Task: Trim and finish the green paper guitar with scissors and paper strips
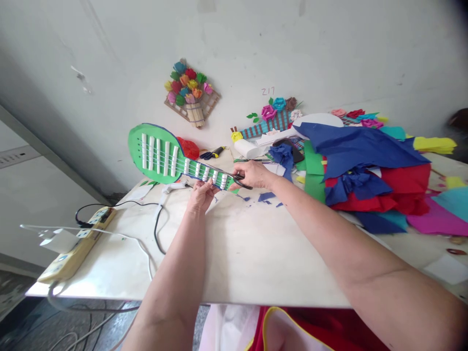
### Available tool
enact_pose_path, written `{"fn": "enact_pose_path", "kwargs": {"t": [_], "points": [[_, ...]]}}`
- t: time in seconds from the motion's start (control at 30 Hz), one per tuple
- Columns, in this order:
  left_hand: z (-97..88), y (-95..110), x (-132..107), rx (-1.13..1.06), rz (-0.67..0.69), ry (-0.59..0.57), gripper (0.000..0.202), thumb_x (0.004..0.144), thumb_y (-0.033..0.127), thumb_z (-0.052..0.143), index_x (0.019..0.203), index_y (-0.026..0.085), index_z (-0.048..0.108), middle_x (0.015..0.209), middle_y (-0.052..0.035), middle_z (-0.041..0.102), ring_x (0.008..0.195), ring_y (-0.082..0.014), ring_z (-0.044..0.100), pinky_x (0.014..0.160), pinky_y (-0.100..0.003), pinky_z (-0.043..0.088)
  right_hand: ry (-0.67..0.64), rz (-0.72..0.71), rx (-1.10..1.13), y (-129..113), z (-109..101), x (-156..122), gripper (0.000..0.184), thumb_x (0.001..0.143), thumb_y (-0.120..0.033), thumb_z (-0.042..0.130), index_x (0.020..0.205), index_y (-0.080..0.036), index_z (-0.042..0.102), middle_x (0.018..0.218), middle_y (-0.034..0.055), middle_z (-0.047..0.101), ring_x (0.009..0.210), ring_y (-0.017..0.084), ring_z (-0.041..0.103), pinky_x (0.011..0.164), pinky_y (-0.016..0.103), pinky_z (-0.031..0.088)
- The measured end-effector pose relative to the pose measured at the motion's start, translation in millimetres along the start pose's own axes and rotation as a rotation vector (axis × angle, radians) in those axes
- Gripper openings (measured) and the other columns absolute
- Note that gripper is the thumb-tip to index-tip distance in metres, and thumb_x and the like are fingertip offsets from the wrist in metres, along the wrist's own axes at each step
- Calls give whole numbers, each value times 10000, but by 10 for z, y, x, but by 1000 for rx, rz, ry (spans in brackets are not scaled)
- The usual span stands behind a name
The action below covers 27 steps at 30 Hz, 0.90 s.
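A green paper guitar (153, 168) with white paper bars, thin strings and a dark blue edge is held up above the table, its round body to the left. My left hand (203, 194) is closed on the underside of its neck. At the neck's right end, my right hand (252, 174) grips black-handled scissors (242, 182). The scissor blades lie along the neck's upper edge; whether they are apart is hard to make out. Small blue paper scraps (266, 196) lie below on the table.
Crumpled blue, red and green paper (365, 146) is heaped on the right. A glue gun (174, 186) and yellow-black pliers (213, 153) lie behind the guitar. At left are a power strip (78, 243) and cables. Paper flowers (188, 85) hang on the wall.
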<state>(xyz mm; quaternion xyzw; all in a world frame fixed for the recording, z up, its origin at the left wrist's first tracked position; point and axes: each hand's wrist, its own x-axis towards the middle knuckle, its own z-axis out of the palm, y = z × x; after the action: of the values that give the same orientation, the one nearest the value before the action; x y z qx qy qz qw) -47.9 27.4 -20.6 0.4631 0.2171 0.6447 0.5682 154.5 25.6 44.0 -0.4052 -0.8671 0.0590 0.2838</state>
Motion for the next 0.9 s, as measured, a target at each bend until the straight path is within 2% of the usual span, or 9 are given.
{"fn": "enact_pose_path", "kwargs": {"t": [0.17, 0.33, 0.5, 0.67, 0.9], "points": [[-3, 3, -1, 5, -10, 34, 241, 594, 177, 734, 769, 150, 570, 658, 22, 601, 494, -46, 511, 611, -247, 535, -14, 74, 105, 104, -8, 11, 451, 554, -589, 635, 742, -180, 615, 608, -23, 570, 546, 88, 455, 521, 208, 276], [8, 10, -7, 2, -17, 32, 248, 597, 172, 732, 786, 149, 572, 660, 22, 603, 488, -50, 510, 606, -251, 529, -36, 53, 139, 185, 0, 10, 458, 542, -587, 641, 742, -176, 609, 568, -39, 542, 521, 83, 438, 525, 211, 277], [13, 14, -2, -9, -19, 19, 243, 603, 170, 729, 794, 144, 580, 679, 16, 611, 509, -56, 523, 636, -266, 527, -63, 20, 119, 152, -31, 1, 441, 533, -570, 651, 738, -182, 608, 572, -44, 538, 530, 83, 432, 533, 208, 279], [17, 11, 1, -19, -8, 25, 238, 603, 163, 727, 771, 139, 560, 650, 33, 576, 482, -36, 480, 612, -253, 523, -27, 20, 23, 95, -66, -8, 408, 503, -524, 681, 751, -205, 626, 632, -35, 560, 557, 84, 432, 528, 204, 266], [18, 14, -2, -27, -2, 32, 238, 609, 153, 722, 776, 147, 552, 653, 38, 563, 479, -32, 464, 605, -257, 524, -13, 9, 15, 93, -56, -8, 400, 495, -511, 687, 751, -209, 633, 647, -35, 571, 561, 84, 438, 526, 203, 261]]}}
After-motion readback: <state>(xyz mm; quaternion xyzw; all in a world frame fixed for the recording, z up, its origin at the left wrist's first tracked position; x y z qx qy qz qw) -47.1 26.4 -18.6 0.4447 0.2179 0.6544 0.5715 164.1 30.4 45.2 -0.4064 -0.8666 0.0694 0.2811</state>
